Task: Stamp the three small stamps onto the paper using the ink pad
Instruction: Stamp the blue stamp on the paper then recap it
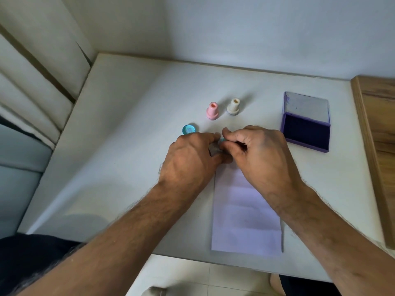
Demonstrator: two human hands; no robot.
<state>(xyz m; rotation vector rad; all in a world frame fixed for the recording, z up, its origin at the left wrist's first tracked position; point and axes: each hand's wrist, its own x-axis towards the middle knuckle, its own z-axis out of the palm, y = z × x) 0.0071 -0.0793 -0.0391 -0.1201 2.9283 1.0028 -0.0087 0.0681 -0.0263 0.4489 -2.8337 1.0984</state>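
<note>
Both hands, left hand (190, 154) and right hand (258, 150), close their fingers on a mostly hidden blue stamp (222, 140) above the paper (245, 210), its cap (189, 129) lying beside, while 2 capped stamps, pink stamp (212, 111) and cream stamp (233, 107), wait near the open ink pad (306, 131); no prints are clearly visible, so the task seems barely begun.

white table (128, 124), paper (245, 221), ink pad (306, 131), pink stamp (212, 111), cream stamp (233, 106), blue cap (189, 129)

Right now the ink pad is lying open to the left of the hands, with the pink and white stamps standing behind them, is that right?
Not quite: the head view shows the open ink pad to the right of the hands, not left. The pink stamp and white stamp do stand behind them.
</note>
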